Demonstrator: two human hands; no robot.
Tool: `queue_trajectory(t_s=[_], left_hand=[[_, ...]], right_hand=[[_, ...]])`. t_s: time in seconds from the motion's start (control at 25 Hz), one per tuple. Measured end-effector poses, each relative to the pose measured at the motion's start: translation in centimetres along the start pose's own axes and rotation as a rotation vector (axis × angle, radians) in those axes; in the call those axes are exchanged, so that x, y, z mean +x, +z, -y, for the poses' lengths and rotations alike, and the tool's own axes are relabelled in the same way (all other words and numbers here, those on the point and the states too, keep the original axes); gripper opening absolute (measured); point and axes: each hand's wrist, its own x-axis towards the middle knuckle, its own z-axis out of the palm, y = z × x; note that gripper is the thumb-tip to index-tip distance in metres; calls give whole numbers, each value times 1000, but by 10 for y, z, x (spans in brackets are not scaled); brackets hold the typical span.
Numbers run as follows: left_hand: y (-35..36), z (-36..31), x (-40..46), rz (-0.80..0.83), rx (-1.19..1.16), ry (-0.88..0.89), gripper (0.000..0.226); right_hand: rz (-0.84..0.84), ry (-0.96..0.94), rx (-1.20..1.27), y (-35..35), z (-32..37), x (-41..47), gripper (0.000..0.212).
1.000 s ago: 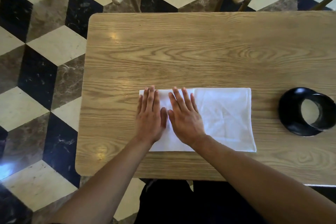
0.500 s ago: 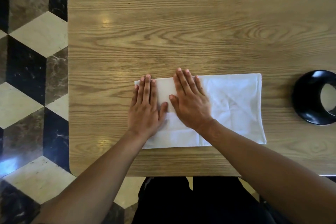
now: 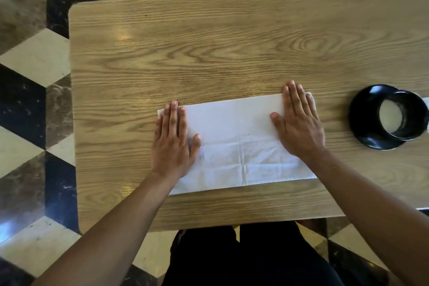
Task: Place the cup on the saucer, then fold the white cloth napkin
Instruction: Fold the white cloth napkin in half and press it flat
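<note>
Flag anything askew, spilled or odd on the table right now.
Nothing spilled or damaged. The napkin lies slightly skewed to the table edge, with creases showing in its near half; both hands, left hand and right hand, press flat on its ends. The cup sits on the saucer, off-centre toward the right.

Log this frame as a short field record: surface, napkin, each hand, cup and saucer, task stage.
surface: wooden table
napkin: white cloth napkin, folded to a long rectangle, lying flat
left hand: left hand flat, pressing the napkin's left end
right hand: right hand flat, pressing its right end
cup: black cup standing on the black saucer, right of the napkin
task stage: cup placed; napkin partly folded
</note>
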Motion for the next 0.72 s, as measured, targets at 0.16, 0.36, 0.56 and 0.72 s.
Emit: queue_trajectory(t_s=[0.16,0.36,0.56,0.72], left_hand=[[-6,-1,-2,-63,-93,9,71],[-12,-7,-31,-136,-175,56,64],[5,2,-65,-77,-92,9,65],[5,2,-64,-27,-47,3,76]], right_hand=[[-2,71,120,-5,18,-2,67],[38,-128,208,8,126,-33,65],[82,-268,101,37,189,-65,63],[75,-231,60,38,171,-67,70]])
